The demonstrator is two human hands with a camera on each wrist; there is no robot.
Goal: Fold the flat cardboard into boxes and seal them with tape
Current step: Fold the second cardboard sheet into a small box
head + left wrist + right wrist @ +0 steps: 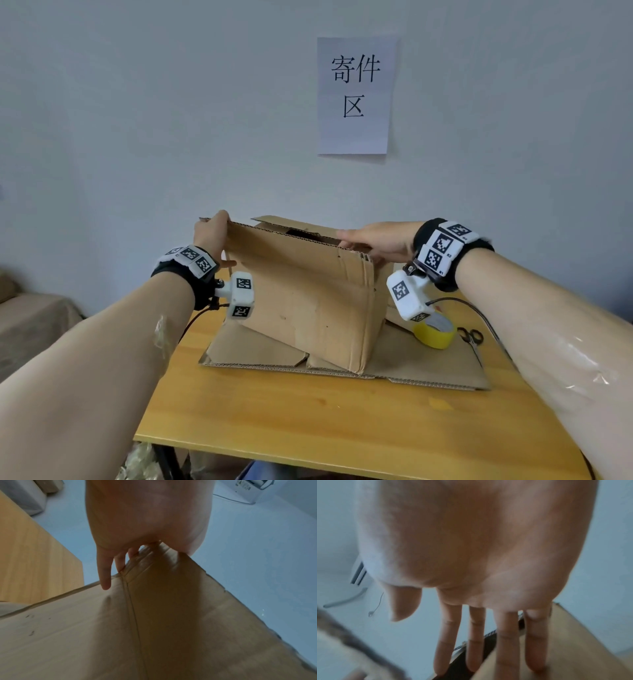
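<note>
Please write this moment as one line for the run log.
step: opening box | left hand: grips top corner of cardboard box | right hand: flat on top flap | tape roll: on table, untouched

Head view forward-down, wrist views close along fingers, all sharing the cardboard (301,294).

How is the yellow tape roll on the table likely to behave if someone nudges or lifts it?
The yellow tape roll lies flat on the cardboard sheet, so a nudge would probably slide it, not roll it. Set on edge, its round shape would likely roll. It looks small and hollow-cored, so probably light and rigid to lift.
</note>
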